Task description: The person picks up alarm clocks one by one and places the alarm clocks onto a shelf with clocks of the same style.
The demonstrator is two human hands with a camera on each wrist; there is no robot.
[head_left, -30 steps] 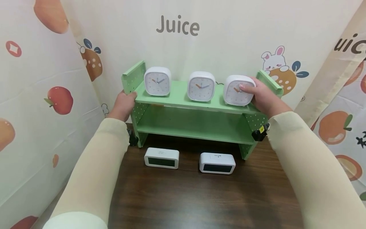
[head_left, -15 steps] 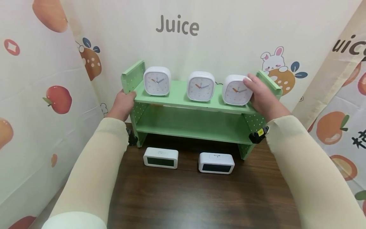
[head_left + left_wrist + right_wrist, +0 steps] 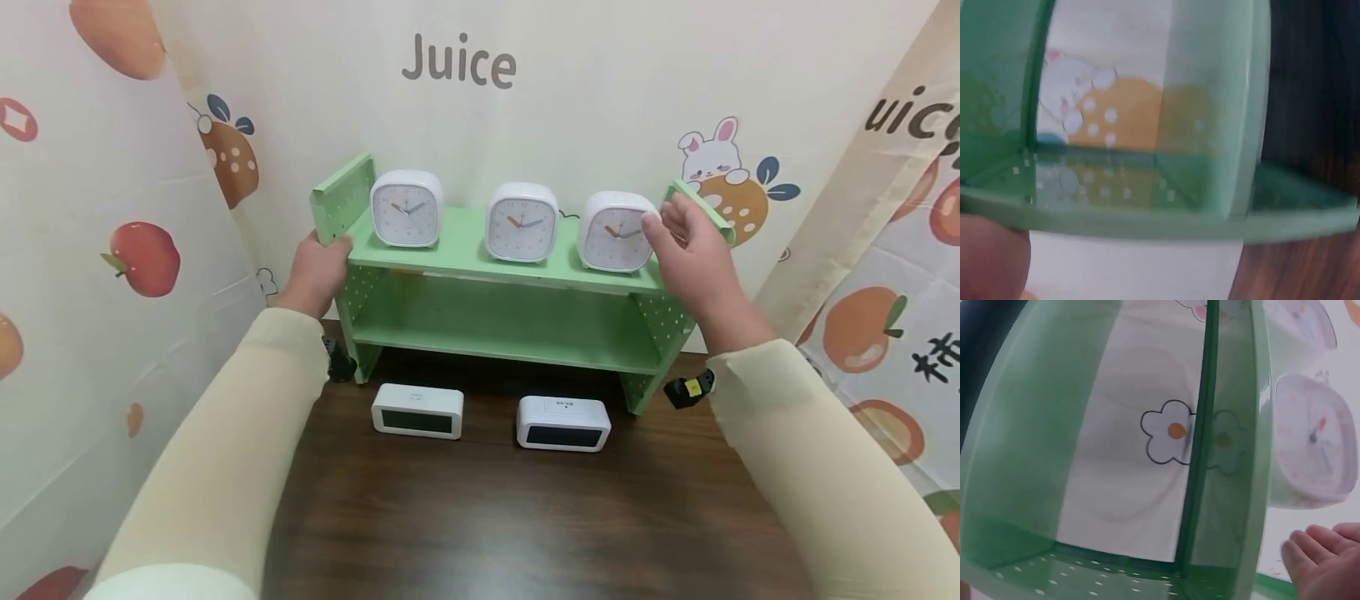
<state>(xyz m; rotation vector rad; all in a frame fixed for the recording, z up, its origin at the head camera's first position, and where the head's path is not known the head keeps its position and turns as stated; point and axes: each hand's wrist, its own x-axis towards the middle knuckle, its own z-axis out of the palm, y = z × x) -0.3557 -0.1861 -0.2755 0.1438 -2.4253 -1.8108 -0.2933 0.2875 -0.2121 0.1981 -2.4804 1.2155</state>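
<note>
A green two-tier shelf (image 3: pixel 495 321) carries three white square alarm clocks on its top board: a left clock (image 3: pixel 407 208), a middle clock (image 3: pixel 521 222) and a right clock (image 3: pixel 617 232). My left hand (image 3: pixel 313 271) grips the shelf's left side panel, its thumb toward the front edge and its other fingers hidden behind. Beside the right clock, my right hand (image 3: pixel 693 258) is open, palm toward the clock, with the thumb overlapping the clock's right edge in the head view. In the right wrist view, a gap shows between the right hand's fingers (image 3: pixel 1310 547) and that clock.
Two white digital clocks with dark screens, a left one (image 3: pixel 417 411) and a right one (image 3: pixel 563 423), lie on the dark wooden table (image 3: pixel 450 517) before the shelf. A fruit-print curtain (image 3: pixel 585 75) hangs behind and on both sides.
My right hand has let go of the right clock, drawing back to the right with its fingers spreading off the top. My left hand keeps its grip on the shelf.
</note>
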